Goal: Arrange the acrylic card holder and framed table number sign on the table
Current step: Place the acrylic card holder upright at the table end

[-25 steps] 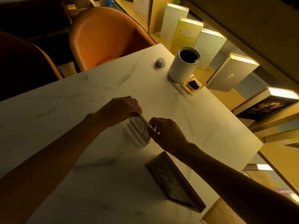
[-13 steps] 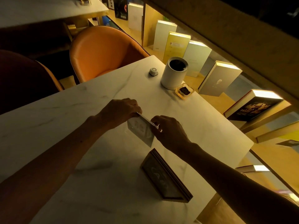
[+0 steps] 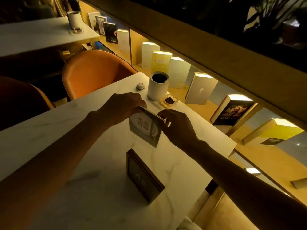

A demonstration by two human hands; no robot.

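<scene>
Dim amber light falls over a white marble table (image 3: pixel 69 166) beside a lit shelf of books (image 3: pixel 235 112). At the table's middle the acrylic card holder (image 3: pixel 144 128) is held by its top edge, its printed card facing the viewer; whether its foot touches the marble cannot be told. Left hand (image 3: pixel 123 106) pinches the top left corner, right hand (image 3: pixel 177 124) pinches the top right corner. Just nearer, apart from it, the framed table number sign (image 3: pixel 142 175) stands tilted on the tabletop. Farther away sit a white cylinder (image 3: pixel 157 86), a small amber dish (image 3: pixel 169 101) and a small round button (image 3: pixel 140 86). An orange chair (image 3: pixel 93 72) stands at the far left.
</scene>
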